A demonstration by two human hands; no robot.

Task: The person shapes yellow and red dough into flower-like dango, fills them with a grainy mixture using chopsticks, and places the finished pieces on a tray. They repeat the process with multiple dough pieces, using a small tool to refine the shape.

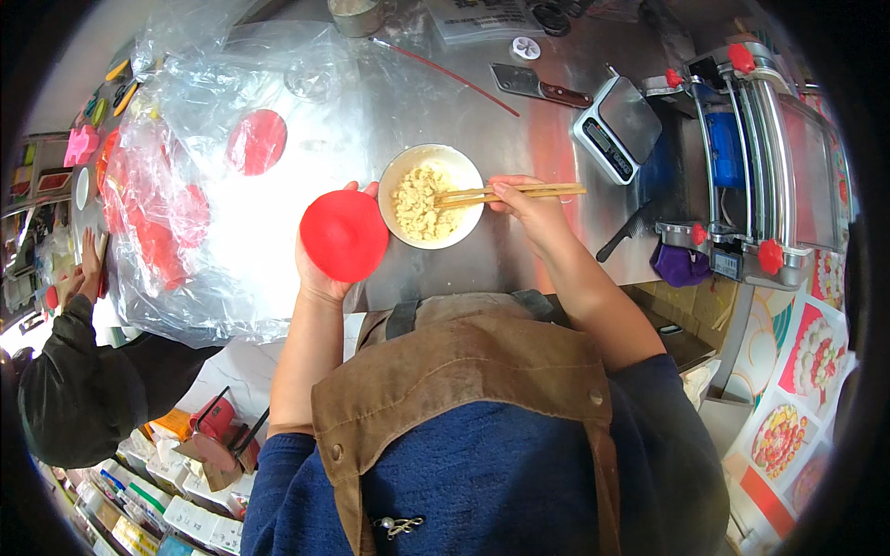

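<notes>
A round red dough wrapper (344, 236) lies on the palm of my left hand (313, 271), its middle slightly sunken. Touching or very near its right edge stands a white bowl (475, 219) of crumbly pale-yellow filling (421, 201). My right hand (532, 208) grips a pair of wooden chopsticks (511, 192), whose tips rest in the filling. Another red dough round (257, 142) lies under clear plastic sheeting (320, 83) to the left, with more red dough pieces (156, 236) beyond it.
Behind the bowl are a thin red stick (452, 78), a cleaver (518, 80) and a white flower-shaped cutter (526, 48). At right stand a digital scale (615, 132), a black comb-like tool (622, 233) and a metal roller machine (768, 160). A co-worker's hands (89, 267) are at far left.
</notes>
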